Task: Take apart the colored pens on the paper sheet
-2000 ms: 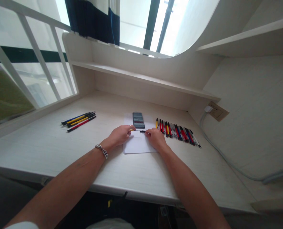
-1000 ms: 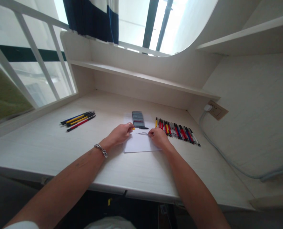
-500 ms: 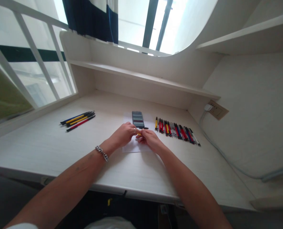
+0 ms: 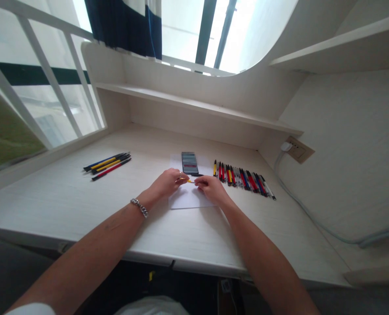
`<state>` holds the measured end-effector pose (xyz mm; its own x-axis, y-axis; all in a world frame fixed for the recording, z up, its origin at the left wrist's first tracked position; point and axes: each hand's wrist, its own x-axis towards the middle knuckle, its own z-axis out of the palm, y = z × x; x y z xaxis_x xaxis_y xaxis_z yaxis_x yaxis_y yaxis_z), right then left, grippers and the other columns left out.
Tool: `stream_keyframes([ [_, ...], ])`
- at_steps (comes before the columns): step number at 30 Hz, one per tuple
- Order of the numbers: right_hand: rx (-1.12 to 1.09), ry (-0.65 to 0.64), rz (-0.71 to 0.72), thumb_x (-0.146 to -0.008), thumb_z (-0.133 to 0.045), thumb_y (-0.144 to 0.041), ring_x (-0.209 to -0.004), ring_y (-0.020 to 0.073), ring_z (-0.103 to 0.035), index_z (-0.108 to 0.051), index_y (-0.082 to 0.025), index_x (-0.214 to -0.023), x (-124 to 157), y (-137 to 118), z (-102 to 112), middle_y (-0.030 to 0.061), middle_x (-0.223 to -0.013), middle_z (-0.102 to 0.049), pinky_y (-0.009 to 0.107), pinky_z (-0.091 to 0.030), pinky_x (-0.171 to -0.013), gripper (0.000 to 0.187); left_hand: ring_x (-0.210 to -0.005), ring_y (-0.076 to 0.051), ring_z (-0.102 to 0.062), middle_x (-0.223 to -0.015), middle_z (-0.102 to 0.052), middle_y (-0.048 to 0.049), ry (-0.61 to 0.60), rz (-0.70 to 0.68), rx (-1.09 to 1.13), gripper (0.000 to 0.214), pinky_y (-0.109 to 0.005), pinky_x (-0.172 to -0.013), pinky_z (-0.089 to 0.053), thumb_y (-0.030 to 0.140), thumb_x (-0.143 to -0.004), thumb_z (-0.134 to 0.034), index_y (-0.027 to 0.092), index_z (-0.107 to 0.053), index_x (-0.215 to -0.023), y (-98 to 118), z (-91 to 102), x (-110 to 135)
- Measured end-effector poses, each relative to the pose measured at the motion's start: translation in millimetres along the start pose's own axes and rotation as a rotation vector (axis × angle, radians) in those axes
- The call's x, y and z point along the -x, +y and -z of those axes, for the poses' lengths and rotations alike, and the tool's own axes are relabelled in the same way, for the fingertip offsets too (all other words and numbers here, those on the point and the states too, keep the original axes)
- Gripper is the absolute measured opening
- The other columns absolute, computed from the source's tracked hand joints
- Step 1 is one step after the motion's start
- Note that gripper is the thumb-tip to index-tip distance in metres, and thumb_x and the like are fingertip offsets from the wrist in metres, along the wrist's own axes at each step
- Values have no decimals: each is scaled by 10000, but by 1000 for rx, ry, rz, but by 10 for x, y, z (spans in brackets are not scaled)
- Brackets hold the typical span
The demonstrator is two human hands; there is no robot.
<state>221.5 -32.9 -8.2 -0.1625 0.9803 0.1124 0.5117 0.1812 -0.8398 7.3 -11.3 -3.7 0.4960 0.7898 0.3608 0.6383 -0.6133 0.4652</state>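
My left hand [image 4: 170, 181] pinches a yellow pen [image 4: 189, 180] over a white sheet of paper [image 4: 188, 199]. Its fingers cover part of the barrel. My right hand [image 4: 211, 188] is closed at the pen's right end, where a thin dark piece runs into the fingertips. Whether that piece is joined to the barrel is too small to tell. Just beyond the fingers lies a short black pen part [image 4: 197, 175]. Behind it a dark phone-like flat device [image 4: 189, 162] rests on the paper's far part.
Several pens [image 4: 247, 180] in mixed colours lie in a row at the right. A small pile of pens [image 4: 107, 165] sits on the left of the white desk [image 4: 142, 140]. Shelving borders the back; a cable [image 4: 299, 203] hangs from the wall socket [image 4: 300, 150].
My hands have drawn slightly apart, the right one moving rightward. The yellow pen and a thin dark piece now show in the gap between them.
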Motion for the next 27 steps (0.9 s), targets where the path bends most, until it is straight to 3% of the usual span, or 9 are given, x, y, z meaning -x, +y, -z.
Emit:
stream_keyframes([
  [3,299,48,107,-855,-636,-96,-924,192,-704,-790,-217,-957,12,25,9,51,-992,-782,307,-508,-895,221,-890,-222,-681,-1003,-763,-93,-25,63,56,261,-324,-827,-510,234,-916,-564,190,-776,-1063,-41,-16,3],
  [7,425,60,145,-861,-645,-98,-949,202,-703,-779,-218,-1041,7,28,-29,61,-1026,-781,312,-494,-926,254,-923,-215,-692,-1039,-766,-100,-11,100,118,276,-313,-854,-513,229,-918,-559,167,-754,-1104,-39,-52,11],
  [10,424,109,180,-860,-650,-96,-1005,204,-687,-760,-207,-1072,-7,10,-35,77,-1095,-762,318,-481,-954,263,-879,-207,-694,-980,-770,-89,-6,114,136,274,-308,-835,-515,249,-925,-554,170,-748,-1101,-15,-73,20],
  [13,343,148,235,-875,-663,-145,-925,183,-689,-748,-195,-1037,3,-28,-30,78,-1061,-759,295,-493,-893,189,-848,-215,-692,-962,-769,-91,-9,113,139,280,-316,-807,-519,300,-926,-554,174,-743,-1088,26,-74,27],
  [19,247,37,293,-876,-668,-173,-809,154,-661,-739,-207,-899,51,-115,-30,23,-891,-749,253,-477,-776,82,-855,-208,-695,-981,-771,-83,-31,50,237,255,-312,-796,-521,298,-899,-580,174,-735,-1059,108,-64,25],
  [23,283,73,256,-869,-659,-150,-878,172,-665,-752,-209,-997,21,-83,94,46,-974,-756,273,-476,-824,169,-868,-203,-695,-1019,-775,-84,-18,92,239,303,-315,-825,-520,295,-878,-607,177,-720,-1133,106,-34,21],
  [27,356,-11,180,-863,-647,-131,-891,182,-675,-782,-204,-960,18,-19,253,53,-969,-769,278,-473,-839,181,-826,-201,-679,-956,-774,-78,-62,93,155,281,-313,-795,-510,329,-879,-614,179,-753,-1070,110,-7,21],
])
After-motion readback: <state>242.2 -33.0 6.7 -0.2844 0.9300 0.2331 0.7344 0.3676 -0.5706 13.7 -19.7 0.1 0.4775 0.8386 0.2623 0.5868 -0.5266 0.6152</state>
